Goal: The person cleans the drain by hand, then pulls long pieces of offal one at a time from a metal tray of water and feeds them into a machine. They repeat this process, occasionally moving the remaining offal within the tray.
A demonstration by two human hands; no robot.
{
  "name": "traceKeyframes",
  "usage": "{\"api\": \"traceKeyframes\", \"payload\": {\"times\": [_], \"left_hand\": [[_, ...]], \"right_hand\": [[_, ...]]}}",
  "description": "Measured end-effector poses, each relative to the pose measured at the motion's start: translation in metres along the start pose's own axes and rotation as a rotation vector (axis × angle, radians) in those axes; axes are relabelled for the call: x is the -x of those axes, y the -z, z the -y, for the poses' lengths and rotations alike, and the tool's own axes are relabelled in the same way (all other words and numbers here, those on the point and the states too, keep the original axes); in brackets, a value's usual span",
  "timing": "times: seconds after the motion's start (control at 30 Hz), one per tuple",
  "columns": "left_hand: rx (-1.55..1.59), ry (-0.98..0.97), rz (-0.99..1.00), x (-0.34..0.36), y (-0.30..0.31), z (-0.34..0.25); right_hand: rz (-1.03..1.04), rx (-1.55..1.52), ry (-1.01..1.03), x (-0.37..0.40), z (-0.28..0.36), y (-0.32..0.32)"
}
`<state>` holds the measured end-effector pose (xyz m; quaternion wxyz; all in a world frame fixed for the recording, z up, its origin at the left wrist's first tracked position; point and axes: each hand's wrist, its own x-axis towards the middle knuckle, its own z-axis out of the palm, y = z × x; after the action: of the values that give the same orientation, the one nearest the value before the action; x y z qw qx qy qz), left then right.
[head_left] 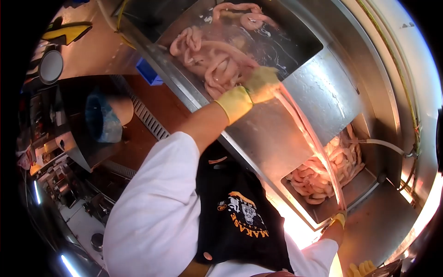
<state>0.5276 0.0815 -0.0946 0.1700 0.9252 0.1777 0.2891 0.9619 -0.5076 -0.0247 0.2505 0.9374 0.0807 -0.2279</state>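
Observation:
A long pale-pink length of intestine (308, 131) is stretched across the steel divider between my two yellow-gloved hands. My left hand (262, 85), slightly blurred, is closed on its upper end beside the upper sink basin. My right hand (340, 217) grips the lower end near the far corner of the lower basin; its fingers are partly hidden. More coiled intestines (221, 69) lie in the wet upper basin, close to my left hand. A heap of intestines (318, 177) fills the lower basin beneath the stretched strand.
A clear hose (383, 143) reaches into the lower basin from the wall side. The sink's steel front edge (184, 94) runs beside my body. On the left are a blue-lined bin (104, 117), a blue crate (148, 72) and a floor drain grate (143, 111). A yellow glove (362, 268) shows bottom right.

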Motion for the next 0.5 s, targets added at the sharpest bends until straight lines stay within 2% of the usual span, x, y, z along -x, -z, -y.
{"api": "traceKeyframes", "payload": {"times": [0.07,0.13,0.17,0.2,0.23,0.27,0.3,0.33,0.4,0.43,0.47,0.5], "left_hand": [[-0.066,0.118,-0.035,0.017,-0.004,0.013],[-0.055,0.157,-0.005,0.029,-0.011,0.021],[-0.074,0.202,0.027,0.032,-0.014,0.023],[-0.056,0.194,0.018,0.034,-0.016,0.023],[-0.114,0.182,0.059,0.037,-0.014,0.023],[-0.175,0.173,0.107,0.043,-0.01,0.021],[-0.16,0.189,0.146,0.047,-0.006,0.018],[-0.161,0.185,0.143,0.045,0.003,0.011],[0.075,0.092,0.044,0.037,0.024,0.004],[0.055,0.081,0.07,0.038,0.027,0.003],[0.034,0.071,0.096,0.04,0.029,0.002],[0.014,0.06,0.121,0.042,0.031,0.001]], "right_hand": [[0.047,-0.094,0.031,-0.023,-0.001,-0.017],[-0.014,-0.146,0.227,-0.034,0.049,-0.008],[-0.055,-0.206,0.357,-0.015,0.093,0.014],[-0.16,-0.43,0.443,0.052,0.17,0.061],[-0.21,-0.417,0.616,0.106,0.232,0.099],[-0.334,-0.653,0.874,0.074,0.264,0.053],[-0.096,-0.824,0.901,0.148,0.329,0.095],[-0.119,-0.707,0.995,0.185,0.376,0.102],[-0.31,-0.547,1.326,0.226,0.459,0.094],[-0.243,-0.4,1.278,0.267,0.484,0.114],[-0.237,-0.403,1.296,0.269,0.5,0.109],[-0.211,-0.346,1.221,0.27,0.513,0.099]]}}
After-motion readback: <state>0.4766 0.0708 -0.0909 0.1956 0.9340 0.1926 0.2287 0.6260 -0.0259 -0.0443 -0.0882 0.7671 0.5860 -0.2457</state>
